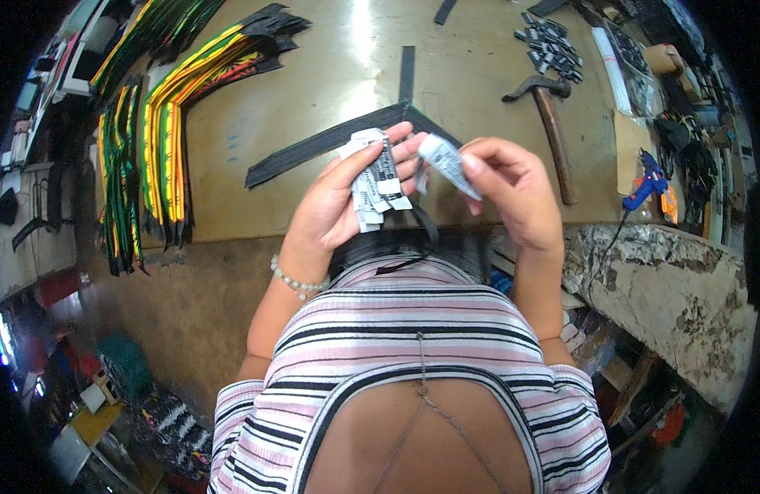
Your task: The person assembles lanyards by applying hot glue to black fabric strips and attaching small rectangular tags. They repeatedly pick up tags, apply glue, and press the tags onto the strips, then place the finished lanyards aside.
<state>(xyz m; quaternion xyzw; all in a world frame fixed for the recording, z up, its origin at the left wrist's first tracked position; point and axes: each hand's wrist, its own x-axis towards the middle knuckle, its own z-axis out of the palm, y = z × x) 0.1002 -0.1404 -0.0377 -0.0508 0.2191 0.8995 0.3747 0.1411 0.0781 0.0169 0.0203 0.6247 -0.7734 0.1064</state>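
R hand (512,188) pinching one white label (447,163), L hand (335,193) gripping label bunch (368,185), both at near side of black V-strip (314,144), partly blocking it, yellow-green strips (159,123) to its L, hammer (553,136) to its R, blue glue gun (646,183) farther R, sm. dark pcs (551,49) beyond, R.

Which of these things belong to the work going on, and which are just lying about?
Seemingly in use:
pale tags, bunched in the left hand
single pale tag, pinched in the right hand
perhaps the black angled strip just beyond

Apparently lying about, untouched:
hammer, to the right
blue glue gun, farther right
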